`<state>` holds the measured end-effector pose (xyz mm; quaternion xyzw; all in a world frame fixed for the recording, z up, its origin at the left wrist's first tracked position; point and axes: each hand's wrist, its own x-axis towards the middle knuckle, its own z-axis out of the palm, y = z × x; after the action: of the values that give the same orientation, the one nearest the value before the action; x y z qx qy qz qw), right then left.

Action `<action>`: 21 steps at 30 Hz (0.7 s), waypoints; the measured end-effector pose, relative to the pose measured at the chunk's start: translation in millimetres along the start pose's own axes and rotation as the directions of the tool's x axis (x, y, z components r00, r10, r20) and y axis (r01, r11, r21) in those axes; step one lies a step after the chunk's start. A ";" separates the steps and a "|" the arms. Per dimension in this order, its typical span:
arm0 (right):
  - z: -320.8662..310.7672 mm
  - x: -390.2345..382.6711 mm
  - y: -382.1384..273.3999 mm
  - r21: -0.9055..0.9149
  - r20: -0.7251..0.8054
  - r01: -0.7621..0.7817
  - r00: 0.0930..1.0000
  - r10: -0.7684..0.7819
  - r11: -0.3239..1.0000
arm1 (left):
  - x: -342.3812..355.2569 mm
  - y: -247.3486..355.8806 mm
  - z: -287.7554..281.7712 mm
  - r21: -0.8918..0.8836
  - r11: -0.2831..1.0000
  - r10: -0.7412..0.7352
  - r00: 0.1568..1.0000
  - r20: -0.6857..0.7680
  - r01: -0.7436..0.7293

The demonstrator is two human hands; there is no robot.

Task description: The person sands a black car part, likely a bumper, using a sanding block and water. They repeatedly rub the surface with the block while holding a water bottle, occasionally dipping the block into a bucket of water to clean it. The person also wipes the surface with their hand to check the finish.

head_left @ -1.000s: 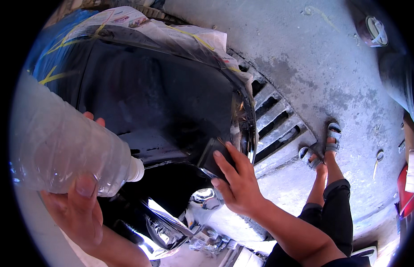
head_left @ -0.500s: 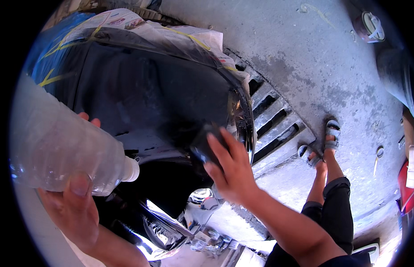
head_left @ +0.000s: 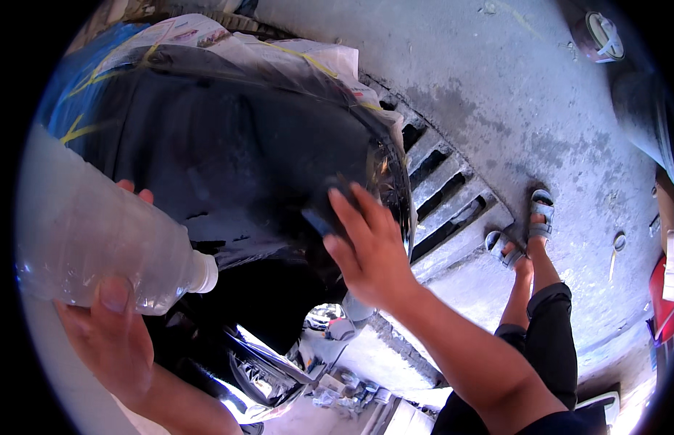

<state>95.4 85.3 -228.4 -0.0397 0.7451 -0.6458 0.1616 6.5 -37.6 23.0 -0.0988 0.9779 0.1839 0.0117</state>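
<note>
My left hand [head_left: 116,330] is closed round a big translucent plastic bottle [head_left: 112,235]. The bottle lies tilted, its white neck [head_left: 205,272] pointing right over a glossy black car body panel [head_left: 199,156]. Under the fingers of my right hand [head_left: 373,254] is a dark rectangular block [head_left: 319,220], held against the right part of the panel; its outline is blurred and partly covered by my fingers. Wet-looking streaks show on the panel's lower part, above a dark wheel-arch opening [head_left: 271,290].
Newspaper [head_left: 293,54] and yellow tape [head_left: 79,130] edge the panel, with blue plastic sheeting [head_left: 65,90] at far left. A slotted drain grate [head_left: 442,177] runs along the concrete floor [head_left: 467,43] beside it. My sandalled feet [head_left: 522,232] stand right of the grate. A bucket [head_left: 598,38] sits at far right.
My right hand has moved slightly up and left across the panel with the block. The bottle in my left hand has shifted a little left.
</note>
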 end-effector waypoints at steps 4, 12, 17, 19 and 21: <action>4.8 -30.2 2.5 0.069 -0.018 0.043 0.999 -0.042 0.997 | 0.4 5.5 -2.3 0.005 1.000 0.001 1.000 -0.006 0.000; 3.2 -9.0 -7.8 0.044 -0.026 0.058 0.998 -0.057 0.997 | 0.0 6.5 -5.0 0.006 1.000 0.020 1.000 0.010 -0.020; -0.2 -20.9 -2.3 0.062 0.000 0.061 0.998 -0.061 0.996 | 1.2 0.7 6.2 0.017 0.999 0.035 0.999 0.017 -0.036; 0.5 -56.6 -13.4 0.132 0.003 0.080 0.997 -0.081 0.988 | 0.1 10.2 -4.2 0.044 0.999 0.029 0.999 0.014 -0.029; 1.1 -50.8 -9.7 0.114 -0.012 0.100 0.995 -0.099 0.988 | 1.3 9.2 -1.9 0.020 1.000 0.022 1.000 0.013 -0.022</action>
<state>142.3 96.3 -209.4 -0.0656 0.7044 -0.6950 0.1288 3.4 -30.1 28.0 -0.0869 0.9806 0.1747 0.0169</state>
